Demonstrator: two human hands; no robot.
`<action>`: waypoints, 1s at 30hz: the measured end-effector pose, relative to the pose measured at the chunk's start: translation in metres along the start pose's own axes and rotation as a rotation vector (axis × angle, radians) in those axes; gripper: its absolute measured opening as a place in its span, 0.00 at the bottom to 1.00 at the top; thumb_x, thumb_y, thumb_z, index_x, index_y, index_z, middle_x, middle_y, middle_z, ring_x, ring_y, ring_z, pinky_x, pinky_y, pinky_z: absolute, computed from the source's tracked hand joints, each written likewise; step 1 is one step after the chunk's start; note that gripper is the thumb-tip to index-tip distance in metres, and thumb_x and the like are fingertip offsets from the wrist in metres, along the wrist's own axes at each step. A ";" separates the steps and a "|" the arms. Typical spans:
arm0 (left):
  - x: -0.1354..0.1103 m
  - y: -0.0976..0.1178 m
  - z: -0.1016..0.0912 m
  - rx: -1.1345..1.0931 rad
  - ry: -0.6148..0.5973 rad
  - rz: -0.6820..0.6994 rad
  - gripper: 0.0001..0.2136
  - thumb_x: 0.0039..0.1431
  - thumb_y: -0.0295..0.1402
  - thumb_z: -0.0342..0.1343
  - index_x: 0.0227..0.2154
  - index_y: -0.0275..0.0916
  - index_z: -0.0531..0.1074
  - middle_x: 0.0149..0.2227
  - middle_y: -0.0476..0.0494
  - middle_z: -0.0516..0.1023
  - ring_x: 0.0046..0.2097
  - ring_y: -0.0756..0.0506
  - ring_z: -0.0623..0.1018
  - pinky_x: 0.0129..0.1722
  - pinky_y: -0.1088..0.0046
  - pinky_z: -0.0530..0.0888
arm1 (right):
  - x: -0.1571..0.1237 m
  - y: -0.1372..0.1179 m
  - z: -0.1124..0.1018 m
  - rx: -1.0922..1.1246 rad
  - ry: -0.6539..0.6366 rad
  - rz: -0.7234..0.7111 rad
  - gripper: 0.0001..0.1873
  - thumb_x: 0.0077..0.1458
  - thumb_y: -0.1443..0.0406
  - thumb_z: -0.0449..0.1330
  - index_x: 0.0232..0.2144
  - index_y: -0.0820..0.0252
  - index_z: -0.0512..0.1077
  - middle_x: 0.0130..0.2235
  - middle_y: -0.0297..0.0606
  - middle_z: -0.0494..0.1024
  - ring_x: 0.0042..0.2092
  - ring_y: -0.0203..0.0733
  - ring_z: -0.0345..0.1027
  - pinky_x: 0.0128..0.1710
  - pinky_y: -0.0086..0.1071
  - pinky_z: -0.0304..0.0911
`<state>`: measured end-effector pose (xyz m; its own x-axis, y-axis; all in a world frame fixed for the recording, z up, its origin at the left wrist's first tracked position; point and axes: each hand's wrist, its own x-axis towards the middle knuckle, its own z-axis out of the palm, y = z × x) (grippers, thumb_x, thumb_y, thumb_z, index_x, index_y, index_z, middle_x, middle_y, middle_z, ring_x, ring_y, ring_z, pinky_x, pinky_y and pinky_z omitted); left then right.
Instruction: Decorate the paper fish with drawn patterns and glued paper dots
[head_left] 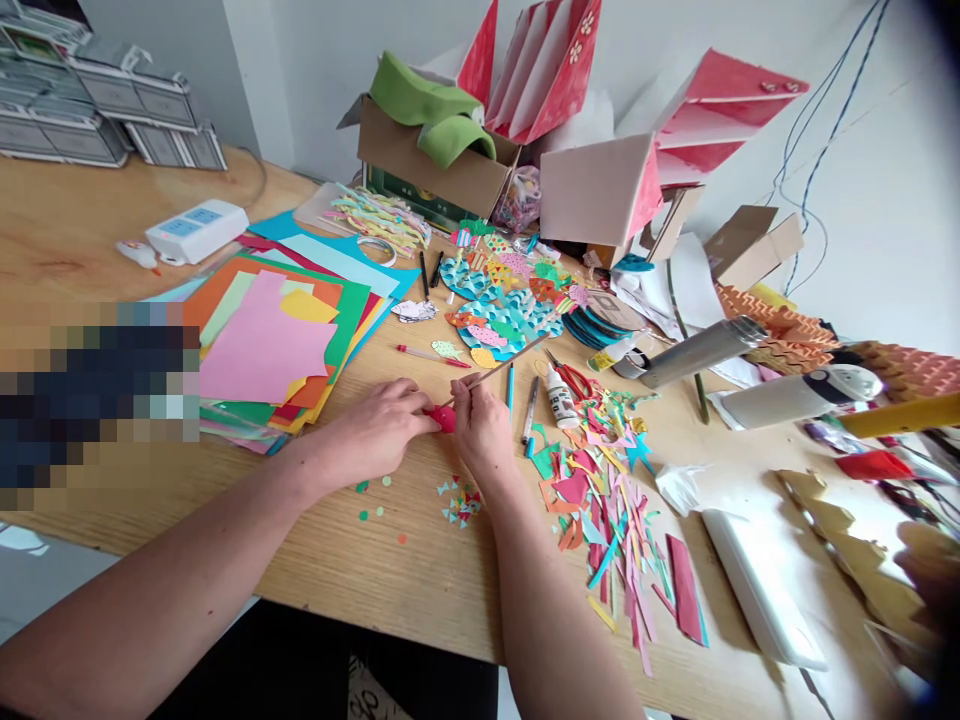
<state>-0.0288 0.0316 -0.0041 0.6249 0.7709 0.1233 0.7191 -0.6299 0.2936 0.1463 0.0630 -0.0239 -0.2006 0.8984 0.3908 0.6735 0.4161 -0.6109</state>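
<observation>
Over the wooden table, my left hand (379, 428) has its fingertips closed on the edge of a small red paper piece (445, 418), which lies mostly between my two hands. My right hand (484, 428) is pinched around a thin wooden stick (514, 360) that slants up to the right; its lower end reaches the red paper. Just below my hands sits a small pile of tiny coloured paper bits (459, 502). Beyond them lie a yellow paper fish (483, 357), a pale green paper fish (448, 350) and a red pen (433, 356).
Stacked coloured paper (262, 340) lies at left. Right of my hands are a white glue bottle (561, 398), red-handled scissors (574, 380) and paper scraps (622, 540). Decorated blue paper discs (517, 315) lie behind. Metal flask (705, 352) and white bottle (795, 395) are farther right.
</observation>
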 end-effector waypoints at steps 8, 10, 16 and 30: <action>-0.001 0.000 0.000 -0.001 0.021 0.015 0.23 0.56 0.18 0.50 0.52 0.45 0.74 0.50 0.45 0.75 0.55 0.40 0.68 0.58 0.59 0.67 | 0.001 0.001 -0.003 0.036 0.044 -0.002 0.13 0.66 0.59 0.45 0.30 0.55 0.61 0.24 0.33 0.69 0.26 0.39 0.64 0.27 0.30 0.54; -0.001 0.000 0.000 0.000 0.029 0.020 0.23 0.56 0.18 0.51 0.52 0.45 0.74 0.50 0.45 0.76 0.54 0.41 0.68 0.57 0.59 0.67 | 0.001 0.001 -0.004 0.049 0.057 0.006 0.13 0.66 0.59 0.45 0.30 0.55 0.61 0.25 0.33 0.69 0.27 0.39 0.65 0.28 0.30 0.54; -0.001 0.001 0.000 0.017 0.016 0.005 0.23 0.56 0.18 0.51 0.52 0.45 0.74 0.51 0.45 0.75 0.54 0.40 0.68 0.57 0.59 0.67 | 0.001 0.001 -0.001 0.037 0.022 0.008 0.12 0.65 0.59 0.46 0.29 0.55 0.60 0.24 0.32 0.68 0.24 0.38 0.61 0.27 0.30 0.52; 0.000 0.000 -0.001 0.002 0.010 0.006 0.25 0.56 0.18 0.50 0.53 0.47 0.74 0.50 0.46 0.76 0.54 0.41 0.68 0.57 0.59 0.67 | 0.000 -0.001 -0.010 0.032 0.092 -0.001 0.14 0.66 0.59 0.45 0.30 0.55 0.61 0.24 0.33 0.70 0.25 0.39 0.65 0.27 0.30 0.53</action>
<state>-0.0290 0.0311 -0.0029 0.6261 0.7681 0.1342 0.7161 -0.6345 0.2908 0.1528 0.0615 -0.0163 -0.1339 0.8817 0.4524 0.6503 0.4227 -0.6313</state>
